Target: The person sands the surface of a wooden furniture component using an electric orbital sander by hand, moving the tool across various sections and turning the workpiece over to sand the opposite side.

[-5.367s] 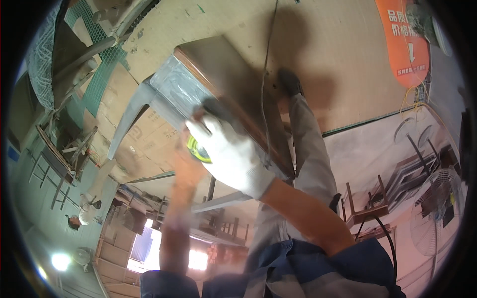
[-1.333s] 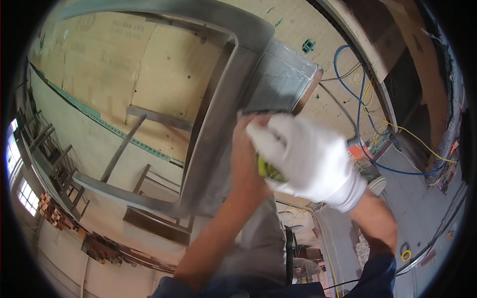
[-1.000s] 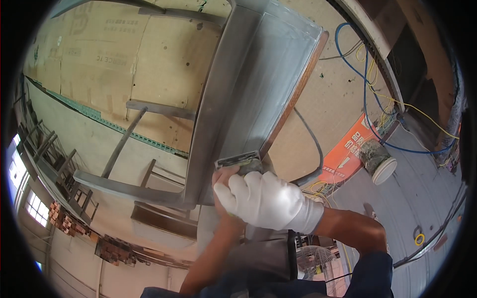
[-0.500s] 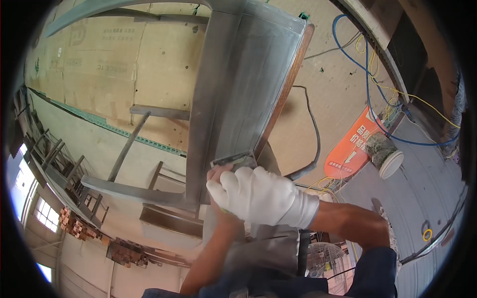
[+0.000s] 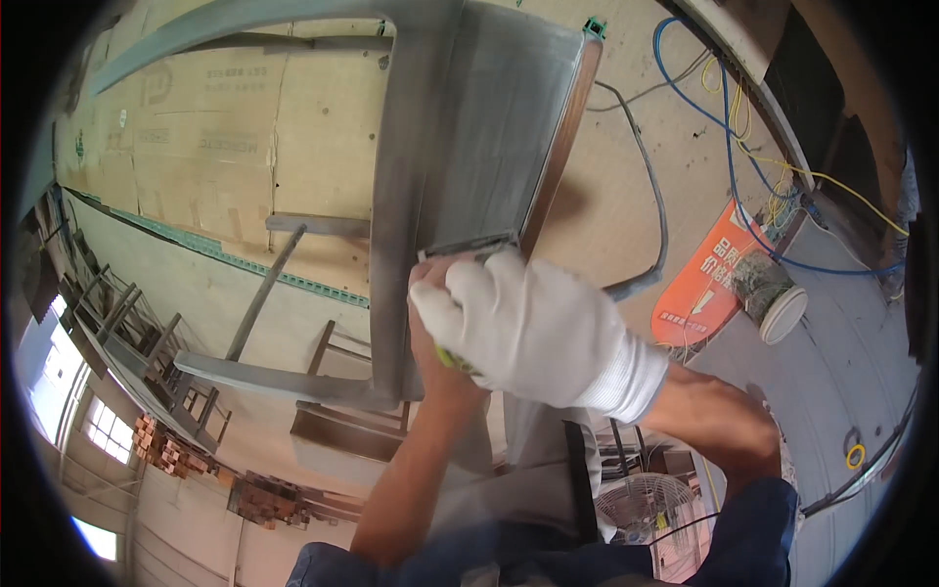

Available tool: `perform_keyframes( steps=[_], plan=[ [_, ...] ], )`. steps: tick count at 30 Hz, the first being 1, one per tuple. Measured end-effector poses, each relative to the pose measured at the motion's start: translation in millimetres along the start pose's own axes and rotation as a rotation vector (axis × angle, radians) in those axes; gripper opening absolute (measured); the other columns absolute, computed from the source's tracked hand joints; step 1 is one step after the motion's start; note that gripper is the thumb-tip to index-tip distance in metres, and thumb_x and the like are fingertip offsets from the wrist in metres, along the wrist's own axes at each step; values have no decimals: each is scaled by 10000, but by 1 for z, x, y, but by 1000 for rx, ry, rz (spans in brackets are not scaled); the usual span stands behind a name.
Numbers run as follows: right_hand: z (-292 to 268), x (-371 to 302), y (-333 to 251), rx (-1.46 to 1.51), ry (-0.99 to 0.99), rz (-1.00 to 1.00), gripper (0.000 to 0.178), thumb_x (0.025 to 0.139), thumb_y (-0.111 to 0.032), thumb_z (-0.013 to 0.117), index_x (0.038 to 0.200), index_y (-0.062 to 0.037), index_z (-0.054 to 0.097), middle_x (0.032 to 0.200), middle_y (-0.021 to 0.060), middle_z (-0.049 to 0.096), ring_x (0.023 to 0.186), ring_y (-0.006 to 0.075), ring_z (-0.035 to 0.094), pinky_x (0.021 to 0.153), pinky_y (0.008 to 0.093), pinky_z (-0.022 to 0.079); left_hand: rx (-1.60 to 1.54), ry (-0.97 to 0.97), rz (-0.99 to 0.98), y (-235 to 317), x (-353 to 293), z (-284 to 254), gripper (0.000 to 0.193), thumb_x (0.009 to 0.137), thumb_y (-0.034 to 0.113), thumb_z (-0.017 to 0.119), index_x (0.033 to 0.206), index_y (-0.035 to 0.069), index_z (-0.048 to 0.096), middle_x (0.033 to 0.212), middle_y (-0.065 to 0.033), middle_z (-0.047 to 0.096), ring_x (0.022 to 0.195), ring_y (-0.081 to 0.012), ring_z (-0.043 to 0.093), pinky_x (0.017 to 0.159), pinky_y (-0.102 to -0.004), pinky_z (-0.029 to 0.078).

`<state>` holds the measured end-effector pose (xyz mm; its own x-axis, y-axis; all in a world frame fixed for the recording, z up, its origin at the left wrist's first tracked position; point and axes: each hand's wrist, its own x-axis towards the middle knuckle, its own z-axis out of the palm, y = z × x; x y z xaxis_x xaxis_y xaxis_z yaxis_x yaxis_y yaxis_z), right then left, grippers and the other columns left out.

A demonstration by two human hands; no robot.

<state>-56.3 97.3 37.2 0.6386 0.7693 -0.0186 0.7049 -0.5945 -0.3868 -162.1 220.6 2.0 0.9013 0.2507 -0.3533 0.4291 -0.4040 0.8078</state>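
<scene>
A grey wooden chair lies on its side; its broad seat panel (image 5: pixel 499 117), with one reddish-brown edge, faces me. My right hand (image 5: pixel 533 323), in a white glove, wraps over a sander (image 5: pixel 469 247) whose flat rectangular pad rests against the panel. My bare left hand (image 5: pixel 430 333) closes round the same tool from the left, mostly behind the glove. A yellow-green bit of the tool shows between my hands; the rest of its body is hidden. A dark hose (image 5: pixel 662 220) runs behind my right hand.
Beneath the chair is a cardboard-covered table (image 5: pixel 215 137). At right are an orange sign (image 5: pixel 709 279), a dirty white-rimmed bucket (image 5: pixel 773 303) and blue hose loops (image 5: pixel 729 166). A wire-caged fan (image 5: pixel 641 509) stands near my right side; more chairs (image 5: pixel 117 303) stand at left.
Both hands and the sander have moved up along the panel, away from me. The dark hose has shifted with them to the right, and the view has moved slightly.
</scene>
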Motion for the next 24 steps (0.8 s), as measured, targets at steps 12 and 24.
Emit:
perform_keyframes(
  steps=[12, 24],
  plan=[
    [42, -58, -132, 34, -117, -40, 219, 888, -179, 652, 1097, -130, 694, 810, -17, 457, 683, 121, 527, 503, 280, 443, 29, -54, 22, -68, -130, -61, 578, 871, 176, 848, 1357, 2, 588, 1320, -163, 662, 1255, -382, 588, 1110, -499, 453],
    [51, -57, -122, 8, 9, -36, 278, 891, -194, 682, 1164, -147, 706, 854, -18, 520, 707, 141, 554, 505, 285, 432, 36, 6, 85, -77, -110, -51, 575, 876, 226, 820, 1368, 13, 611, 1331, -170, 642, 1291, -434, 566, 1120, -519, 437]
  ],
)
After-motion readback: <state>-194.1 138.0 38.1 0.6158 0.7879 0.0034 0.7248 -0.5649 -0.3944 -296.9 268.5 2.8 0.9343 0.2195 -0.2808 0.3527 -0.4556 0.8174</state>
